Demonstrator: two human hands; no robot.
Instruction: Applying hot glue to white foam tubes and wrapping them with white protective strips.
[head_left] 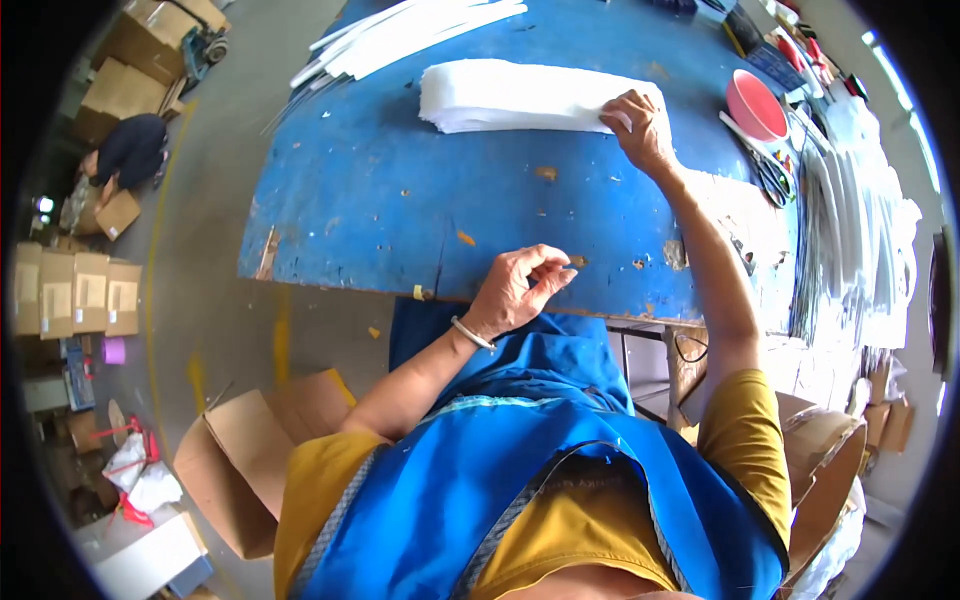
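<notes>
In the head view, a worn blue desk [400, 190] with chipped paint fills the middle. The right hand [640, 125] reaches out to the far side and rests on the right end of a flat stack of white sheets [520, 95], fingers curled down over its edge, thumb under the top layers; whether it has pinched one sheet free cannot be told. The stack lies across the desk's far part, well apart from the near edge. The left hand [520, 288] hovers at the near edge, loosely curled, thumb and forefinger drawn together as if nipping something tiny that is too small to make out; a light bangle [471, 333] sits on the wrist. Beyond the stack lie long white strips [400, 35]. To the right stands a pink bowl [755, 105], with scissors [765, 165] just beside it and piles of white bags [860, 230] past them. On the floor at lower left is an open cardboard box [240, 465]; far left, another person [128, 150] crouches among cartons
</notes>
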